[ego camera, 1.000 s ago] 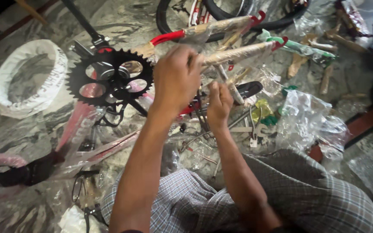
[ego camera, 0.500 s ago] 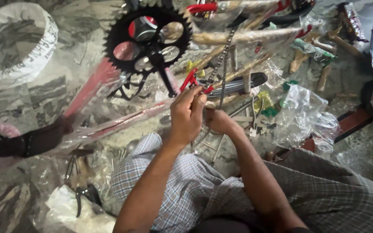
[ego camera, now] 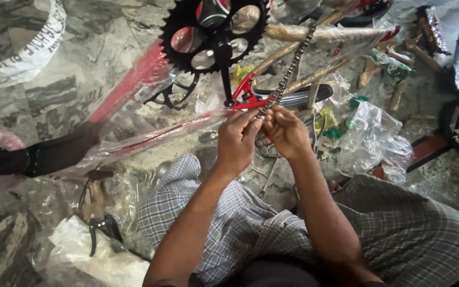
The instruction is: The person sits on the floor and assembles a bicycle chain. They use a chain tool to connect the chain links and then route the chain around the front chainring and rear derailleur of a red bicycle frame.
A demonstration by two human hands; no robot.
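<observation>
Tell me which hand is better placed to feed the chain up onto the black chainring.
Probably the right hand: its fingers pinch the chain where it runs up toward the chainring. The left hand grips the chain's lower end, better suited to steadying it.

The scene is lit by soft, even daylight of moderate brightness, with no single source to be seen. Shadows are faint and are found mostly beneath the person's forearms and under the black chainring (ego camera: 213, 33). Bright glare is thrown off the crumpled clear plastic wrapping (ego camera: 370, 139) and off the polished stone floor (ego camera: 96, 58). Slight motion blur is noticed on the left hand (ego camera: 238, 139) and right hand (ego camera: 287, 132). Straight lines are bent near the edges by wide-angle distortion, and the corners are rendered softer.
</observation>
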